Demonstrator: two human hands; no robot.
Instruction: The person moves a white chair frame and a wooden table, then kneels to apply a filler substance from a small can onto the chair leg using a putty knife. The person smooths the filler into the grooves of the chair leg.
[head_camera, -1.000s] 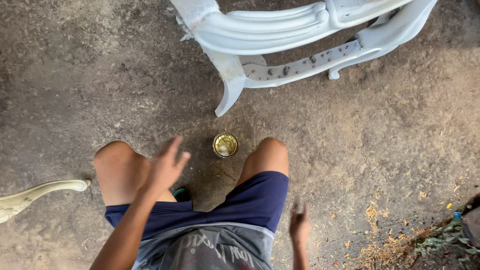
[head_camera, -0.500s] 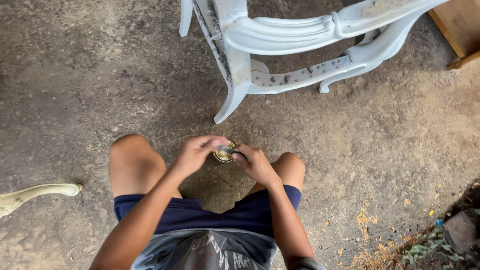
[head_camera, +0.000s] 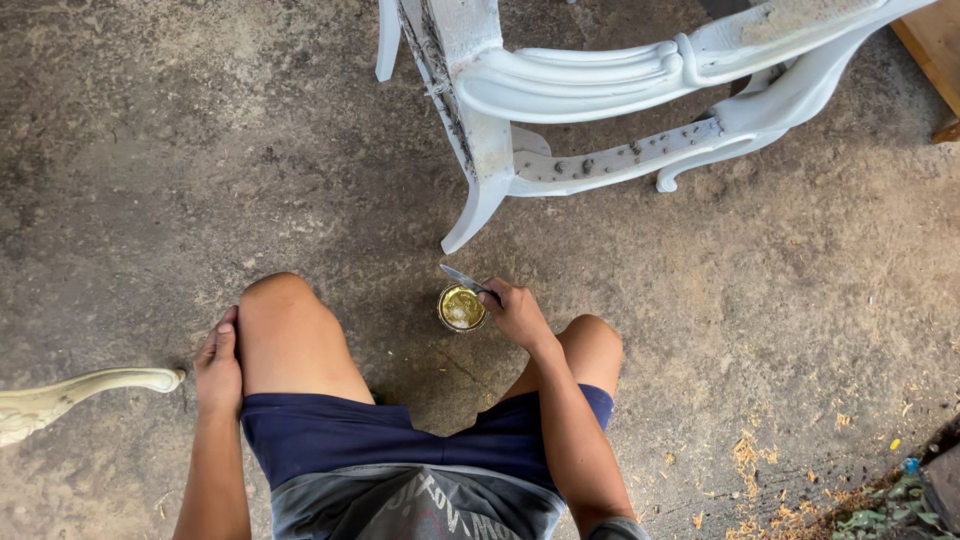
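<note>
left hand (head_camera: 218, 362) gone from tin (head_camera: 461, 307) to knee, lying flat, holding nothing; right hand (head_camera: 517, 312) gripping knife (head_camera: 462, 279) over tin, frame centre.

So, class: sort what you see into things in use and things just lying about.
In use:
- right hand holding a putty knife
- small open tin

Lying about:
- white chair frame
- cream furniture leg
- sawdust
</note>
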